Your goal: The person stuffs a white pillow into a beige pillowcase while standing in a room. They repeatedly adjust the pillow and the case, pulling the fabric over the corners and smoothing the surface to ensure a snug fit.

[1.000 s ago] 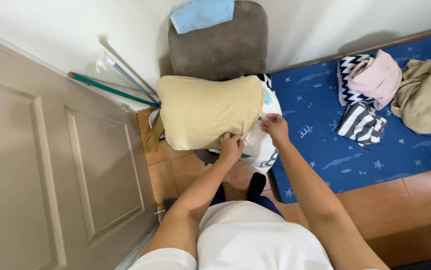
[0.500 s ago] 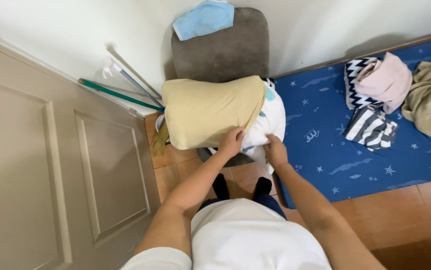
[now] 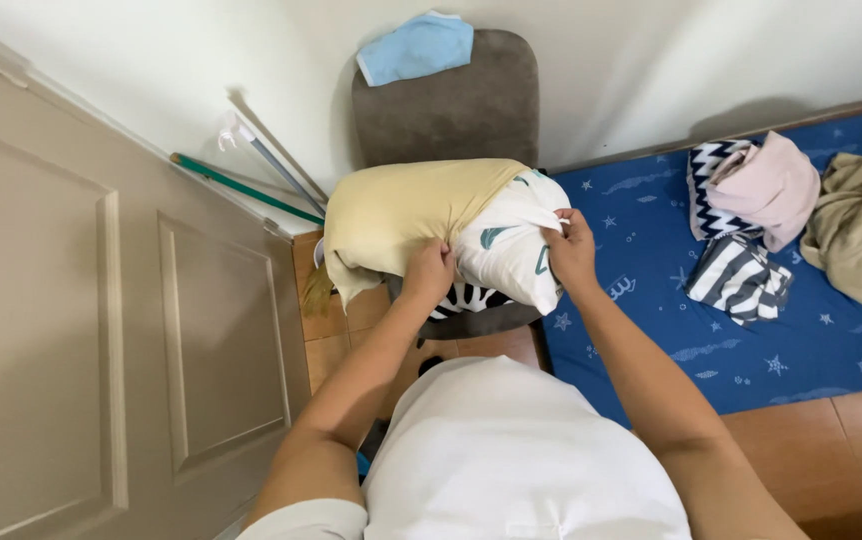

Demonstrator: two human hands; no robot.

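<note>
A person's left hand point(image 3: 429, 270) grips the edge of a yellow pillowcase point(image 3: 401, 210) while the right hand point(image 3: 571, 250) clutches the white patterned pillow point(image 3: 511, 245) between them, atop a brown chair point(image 3: 446, 110); folded clothes point(image 3: 751, 200) lie right on a blue mat point(image 3: 651, 320).

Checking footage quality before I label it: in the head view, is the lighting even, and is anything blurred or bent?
Head view: soft, even light, no glare; faint shadows behind the chair and poles on the wall. Both hands, left hand and right hand, look sharp on the pillow. The door edge leans, hinting at wide-angle distortion.
</note>
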